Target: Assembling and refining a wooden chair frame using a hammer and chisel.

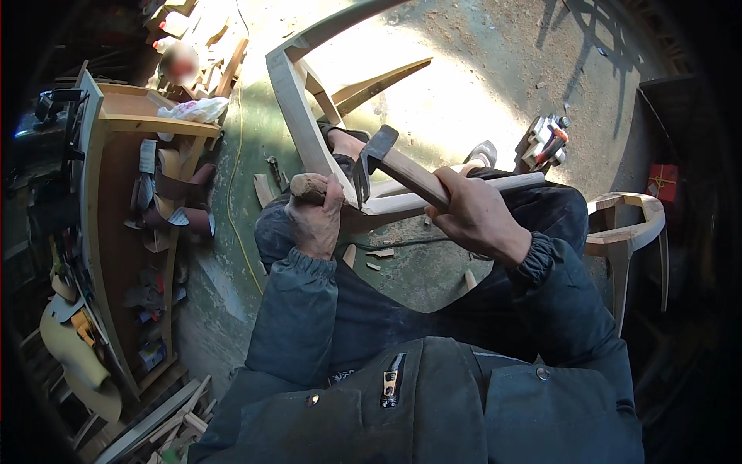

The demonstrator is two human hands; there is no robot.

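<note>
My right hand (479, 216) is wrapped around the wooden handle of a hammer (413, 175). Its dark metal head is raised toward the upper left, and a long narrow end points down beside a corner joint. Below the hammer, a pale wooden chair frame (297, 116) rests across my lap, one rail passing under my right hand. Left of the joint, my left hand (315, 220) is closed around a brown wooden piece (308, 185) with a rough, rounded end; my fingers hide the rest of it.
On the left stands a wooden cabinet (116, 124) holding sandpaper rolls (171, 205). A yellow cord (233, 209) runs along the floor, with wood scraps (380, 253) between my legs. Another curved chair frame (630, 232) stands at the right, and a power tool (547, 145) lies beyond my knee.
</note>
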